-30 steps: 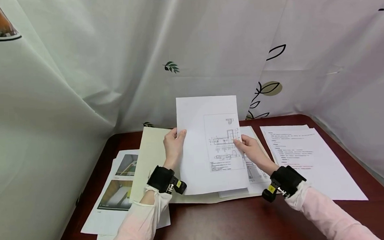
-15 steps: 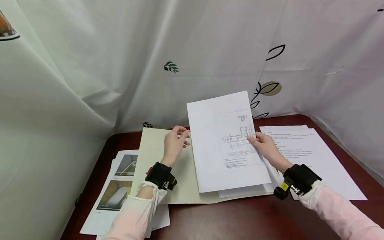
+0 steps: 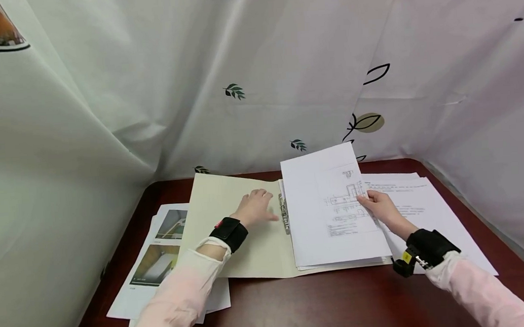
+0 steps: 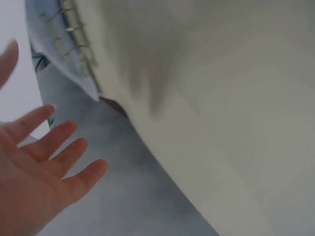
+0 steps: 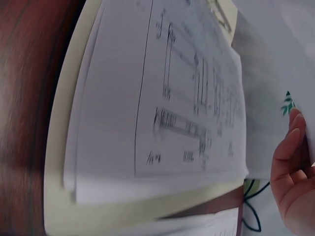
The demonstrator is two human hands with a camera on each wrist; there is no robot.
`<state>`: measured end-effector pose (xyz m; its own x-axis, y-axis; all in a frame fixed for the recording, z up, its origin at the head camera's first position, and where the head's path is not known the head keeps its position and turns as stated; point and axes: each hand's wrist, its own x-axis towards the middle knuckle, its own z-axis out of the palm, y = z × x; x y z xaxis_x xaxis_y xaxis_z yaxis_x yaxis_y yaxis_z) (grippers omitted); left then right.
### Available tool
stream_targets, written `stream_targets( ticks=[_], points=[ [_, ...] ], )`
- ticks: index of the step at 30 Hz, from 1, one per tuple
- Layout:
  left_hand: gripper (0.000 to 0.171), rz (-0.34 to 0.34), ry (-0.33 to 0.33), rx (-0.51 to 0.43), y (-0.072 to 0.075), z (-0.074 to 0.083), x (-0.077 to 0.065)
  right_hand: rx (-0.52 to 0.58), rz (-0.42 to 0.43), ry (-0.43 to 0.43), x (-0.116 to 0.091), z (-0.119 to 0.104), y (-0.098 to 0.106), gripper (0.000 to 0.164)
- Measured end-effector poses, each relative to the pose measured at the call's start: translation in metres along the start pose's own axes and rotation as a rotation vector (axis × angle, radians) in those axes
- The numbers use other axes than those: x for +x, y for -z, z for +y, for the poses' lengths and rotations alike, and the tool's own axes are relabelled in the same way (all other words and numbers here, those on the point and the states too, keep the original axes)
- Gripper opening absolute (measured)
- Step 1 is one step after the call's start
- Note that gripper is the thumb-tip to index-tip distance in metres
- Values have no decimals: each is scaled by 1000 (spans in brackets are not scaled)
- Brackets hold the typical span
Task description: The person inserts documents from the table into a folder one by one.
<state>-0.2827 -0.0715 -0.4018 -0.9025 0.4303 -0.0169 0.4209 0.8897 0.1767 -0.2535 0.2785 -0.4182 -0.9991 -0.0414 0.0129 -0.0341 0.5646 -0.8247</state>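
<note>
A cream folder [image 3: 230, 244] lies opened out on the table, a metal ring binder strip [image 3: 284, 214] along its middle. My right hand [image 3: 382, 210] pinches the right edge of a white sheet with a technical drawing [image 3: 318, 210], tilted up over the folder's right half. Beneath that sheet, the right wrist view shows more drawing pages [image 5: 113, 108] stacked in the folder. My left hand [image 3: 256, 208] holds nothing; its fingers are spread above the left cover, close to the binder strip. In the left wrist view the palm and spread fingers [image 4: 74, 184] show beside the cover.
Printed sheets with photos [image 3: 153, 265] lie at the left, partly under the folder. A stack of text pages [image 3: 443, 223] lies at the right on the dark red table [image 3: 323, 308]. A white patterned curtain [image 3: 259, 114] hangs behind the table's back edge.
My left hand has let go of the sheet's left edge and moved to the right over the cover. My right hand has carried the sheet rightward and lower, so the binder strip shows.
</note>
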Motion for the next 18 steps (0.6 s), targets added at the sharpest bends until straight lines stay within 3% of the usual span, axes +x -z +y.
stream_targets(
  ticks=[11, 18],
  points=[
    [99, -168, 6, 13, -29, 0, 3, -43, -38, -51, 5, 15, 4, 38],
    [108, -204, 2, 28, -42, 0, 4, -86, -52, -57, 7, 17, 3, 36]
  ],
)
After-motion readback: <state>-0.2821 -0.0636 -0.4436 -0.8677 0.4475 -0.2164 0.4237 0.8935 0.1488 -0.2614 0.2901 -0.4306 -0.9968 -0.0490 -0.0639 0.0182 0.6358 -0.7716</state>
